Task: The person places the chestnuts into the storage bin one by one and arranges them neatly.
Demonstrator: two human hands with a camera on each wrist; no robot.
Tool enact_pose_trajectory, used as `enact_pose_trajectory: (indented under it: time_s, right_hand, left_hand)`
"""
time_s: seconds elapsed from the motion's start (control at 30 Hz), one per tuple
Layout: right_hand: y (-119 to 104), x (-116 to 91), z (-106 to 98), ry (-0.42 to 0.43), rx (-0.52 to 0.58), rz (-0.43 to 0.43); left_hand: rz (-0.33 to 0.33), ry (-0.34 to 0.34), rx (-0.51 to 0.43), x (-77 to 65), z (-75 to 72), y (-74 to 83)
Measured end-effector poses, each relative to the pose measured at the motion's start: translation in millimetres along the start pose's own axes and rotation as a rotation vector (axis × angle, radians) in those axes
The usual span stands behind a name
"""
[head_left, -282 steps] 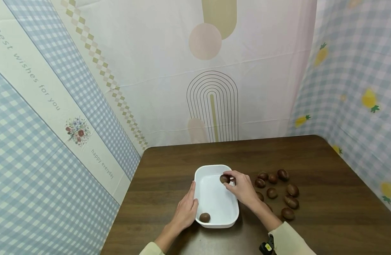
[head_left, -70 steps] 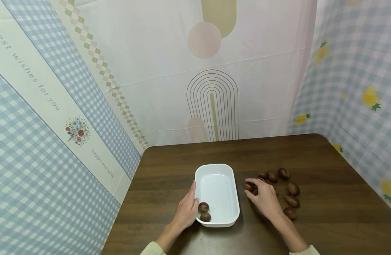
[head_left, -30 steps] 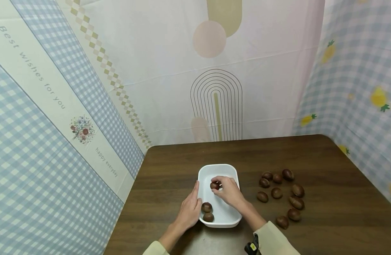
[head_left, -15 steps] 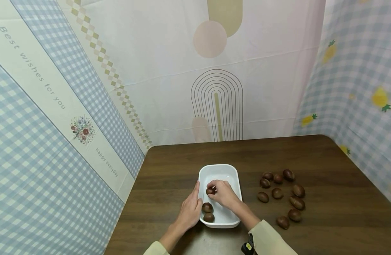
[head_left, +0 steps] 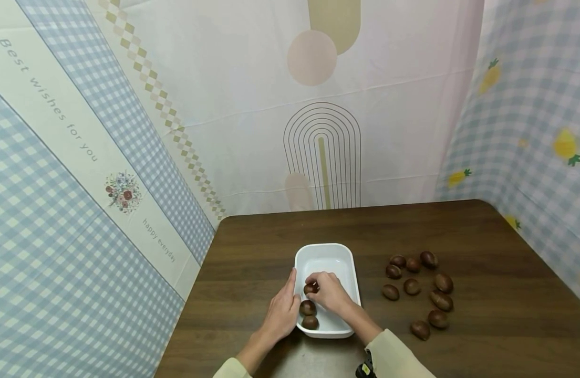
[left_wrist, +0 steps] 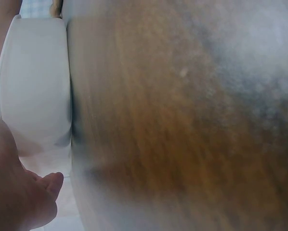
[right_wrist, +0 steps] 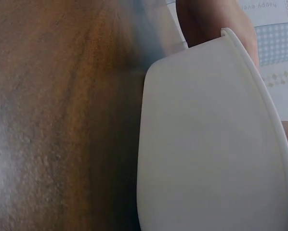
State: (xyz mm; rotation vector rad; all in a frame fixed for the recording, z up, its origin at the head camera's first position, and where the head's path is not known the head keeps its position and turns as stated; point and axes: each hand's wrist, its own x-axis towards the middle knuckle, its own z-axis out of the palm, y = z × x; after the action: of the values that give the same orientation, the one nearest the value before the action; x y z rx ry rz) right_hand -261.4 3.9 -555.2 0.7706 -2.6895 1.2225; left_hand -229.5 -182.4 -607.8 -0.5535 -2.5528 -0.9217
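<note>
Chestnut (head_left: pixel 311 289) is pinched between thumb and fingers of the right hand (head_left: pixel 331 292), inside the white dish (head_left: pixel 339 268), near its left wall. Two more chestnuts (head_left: pixel 308 308) are seen toward the dish's near left corner, one behind the other; whether the pinched one is touched by them cannot be told. The left hand (head_left: pixel 281 311), fingers extended, is laid against the left side of the dish. Ten loose chestnuts (head_left: pixel 412 286) are scattered on the brown tabletop (head_left: pixel 257 236), right of the dish. Patterned cloths (head_left: pixel 252 121) are hung behind.
</note>
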Motion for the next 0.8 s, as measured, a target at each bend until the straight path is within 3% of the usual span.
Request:
enact_pose_trajectory:
  time_s: [0.13, 0.3, 0.47, 0.57, 0.63, 0.8]
  right_hand:
    - [1.2, 0.1, 3.4, -0.003, 0.002, 0.013]
    - [0.8, 0.5, 5.2, -0.002, 0.005, 0.009]
    - [-2.9, -0.1, 5.0, 0.000, 0.012, 0.009]
    - [-4.4, -0.3, 4.9, -0.002, 0.010, 0.014]
    - [-4.6, -0.3, 5.0, -0.005, 0.010, 0.018]
    - [-3.9, -1.1, 4.9, -0.016, 0.018, 0.024]
  left_hand:
    - [-0.002, -0.020, -0.043, 1.5, -11.0, 12.7]
    - [0.026, -0.009, -0.005, -0.2, -6.6, 5.1]
    - [-0.074, -0.076, -0.019, 3.9, -19.8, 27.0]
    - [-0.108, -0.107, -0.010, 5.3, -22.5, 31.7]
    - [-0.099, -0.103, -0.018, 5.2, -22.7, 31.4]
    - [-0.009, -0.038, -0.046, 0.7, -11.0, 12.0]
